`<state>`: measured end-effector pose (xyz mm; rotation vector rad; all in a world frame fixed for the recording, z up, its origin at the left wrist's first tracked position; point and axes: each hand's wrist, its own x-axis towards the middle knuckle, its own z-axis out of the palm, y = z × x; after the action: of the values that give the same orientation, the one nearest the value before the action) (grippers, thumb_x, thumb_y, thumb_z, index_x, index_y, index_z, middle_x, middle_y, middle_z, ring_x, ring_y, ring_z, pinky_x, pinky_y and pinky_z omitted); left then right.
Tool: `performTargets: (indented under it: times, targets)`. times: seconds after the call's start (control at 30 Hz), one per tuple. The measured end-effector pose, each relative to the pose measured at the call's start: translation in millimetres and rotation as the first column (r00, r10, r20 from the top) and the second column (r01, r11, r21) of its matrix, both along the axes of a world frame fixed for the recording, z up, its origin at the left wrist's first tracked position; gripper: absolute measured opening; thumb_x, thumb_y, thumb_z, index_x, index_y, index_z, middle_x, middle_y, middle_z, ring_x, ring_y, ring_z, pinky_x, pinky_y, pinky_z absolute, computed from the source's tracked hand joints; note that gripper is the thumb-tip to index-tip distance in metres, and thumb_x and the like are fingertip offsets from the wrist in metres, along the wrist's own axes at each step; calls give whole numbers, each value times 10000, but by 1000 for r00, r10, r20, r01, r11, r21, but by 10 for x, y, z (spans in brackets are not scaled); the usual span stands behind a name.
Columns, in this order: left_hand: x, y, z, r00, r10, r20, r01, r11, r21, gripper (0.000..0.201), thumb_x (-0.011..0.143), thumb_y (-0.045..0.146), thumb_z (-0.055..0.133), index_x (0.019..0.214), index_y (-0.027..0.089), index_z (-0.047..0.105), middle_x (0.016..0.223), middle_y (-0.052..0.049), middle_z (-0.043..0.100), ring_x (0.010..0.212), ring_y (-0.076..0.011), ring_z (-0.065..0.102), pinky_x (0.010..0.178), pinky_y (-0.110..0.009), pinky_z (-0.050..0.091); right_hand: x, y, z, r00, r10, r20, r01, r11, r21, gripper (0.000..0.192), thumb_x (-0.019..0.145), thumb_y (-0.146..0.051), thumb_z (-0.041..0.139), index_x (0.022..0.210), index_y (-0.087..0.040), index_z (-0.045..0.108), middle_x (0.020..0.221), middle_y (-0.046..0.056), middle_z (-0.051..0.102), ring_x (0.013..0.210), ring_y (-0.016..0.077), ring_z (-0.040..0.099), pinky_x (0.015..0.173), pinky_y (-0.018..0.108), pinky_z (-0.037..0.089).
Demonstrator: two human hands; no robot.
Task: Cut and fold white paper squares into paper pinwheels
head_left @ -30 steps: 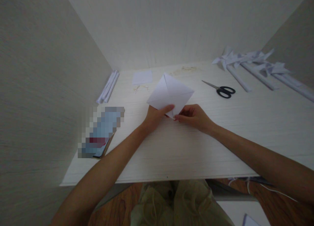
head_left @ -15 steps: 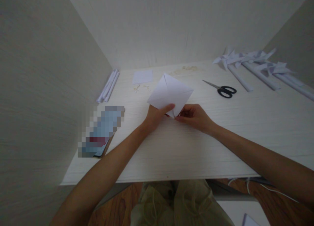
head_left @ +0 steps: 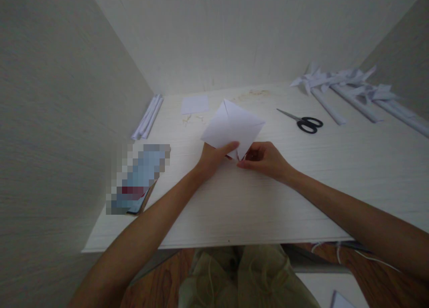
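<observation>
A square sheet of white paper (head_left: pixel 234 122), slit or creased from its corners toward the middle, is held above the table with one corner toward me. My left hand (head_left: pixel 214 156) is closed on its lower left part, thumb on top and the other fingers hidden underneath. At the near corner my right hand (head_left: pixel 263 158) pinches the paper, and the slit there gapes a little. The sheet partly hides the fingertips of the right hand.
Black-handled scissors (head_left: pixel 306 122) lie to the right. Beyond them are several paper pinwheels on rolled sticks (head_left: pixel 355 103). At left are paper rolls (head_left: pixel 149 116) and a blurred phone (head_left: pixel 144 178). A small paper square (head_left: pixel 195 104) lies behind, near thin scraps (head_left: pixel 192 119).
The right fingertips have shifted slightly at the near corner, and the slit there has opened a little wider. The left hand and the rest of the sheet stay nearly still.
</observation>
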<state>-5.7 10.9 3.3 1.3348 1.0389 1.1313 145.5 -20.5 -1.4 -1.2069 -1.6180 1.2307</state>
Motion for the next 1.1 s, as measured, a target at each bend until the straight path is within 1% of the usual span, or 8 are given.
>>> performTargets:
  times: [0.13, 0.27, 0.47, 0.6, 0.67, 0.8, 0.93, 1.1]
  targets:
    - [-6, -25, 34, 998, -19, -67, 21, 999, 31, 325, 590, 316, 674, 857, 142, 611, 839, -78, 665, 715, -181, 620, 609, -303, 516, -16, -12, 4, 999, -32, 18, 31, 999, 28, 253, 606, -378, 675, 676, -136, 644, 606, 38, 622, 552, 121, 540, 476, 236, 404]
    - [-6, -40, 45, 995, -25, -101, 29, 999, 41, 353, 598, 303, 675, 907, 145, 610, 840, -79, 671, 735, -189, 624, 640, -321, 519, -8, -3, -15, 999, -41, 29, 40, 998, 52, 244, 621, -380, 664, 668, -141, 664, 607, 41, 637, 586, 141, 564, 489, 243, 418]
    - [2, -49, 37, 997, -9, -80, 15, 997, 79, 293, 583, 256, 696, 853, 173, 621, 785, -55, 670, 866, -209, 612, 747, -337, 498, 2, 3, 1, 998, -32, 53, 28, 997, 75, 193, 616, -342, 671, 605, -150, 658, 569, 31, 627, 563, 143, 553, 460, 235, 399]
    - [6, -52, 34, 998, -1, -63, 8, 994, 105, 262, 574, 224, 701, 822, 183, 627, 773, -44, 668, 899, -206, 603, 794, -341, 480, -6, -2, 16, 998, -28, 48, 24, 996, 88, 182, 624, -335, 666, 603, -155, 656, 562, 26, 621, 566, 144, 551, 454, 233, 393]
    - [6, -53, 38, 998, -1, -57, 6, 996, 90, 266, 576, 234, 698, 826, 174, 628, 782, -50, 668, 864, -205, 610, 753, -333, 494, -10, 0, 9, 998, -37, 46, 33, 996, 87, 184, 629, -338, 662, 608, -155, 656, 561, 27, 618, 564, 141, 551, 457, 233, 394]
    - [3, -54, 54, 999, -16, -50, 18, 999, 33, 290, 586, 267, 686, 851, 165, 630, 841, -69, 667, 752, -194, 618, 617, -303, 514, -9, 16, -27, 997, -64, 43, 62, 997, 55, 213, 605, -359, 681, 625, -148, 657, 564, 32, 621, 520, 125, 534, 460, 240, 401]
    - [3, -48, 55, 999, -2, -41, 3, 1000, 23, 337, 588, 280, 687, 897, 162, 622, 833, -72, 665, 732, -190, 618, 600, -296, 513, -8, 30, -43, 998, -44, 46, 42, 998, 44, 270, 542, -367, 726, 667, -136, 661, 580, 33, 627, 508, 114, 527, 465, 238, 406]
    - [-3, -32, 30, 998, -20, -55, 22, 999, 31, 343, 597, 291, 678, 909, 159, 619, 818, -72, 668, 701, -181, 615, 574, -281, 511, -11, 20, -16, 998, -49, 45, 48, 998, 38, 266, 551, -370, 718, 658, -134, 658, 562, 28, 616, 500, 103, 509, 445, 223, 379]
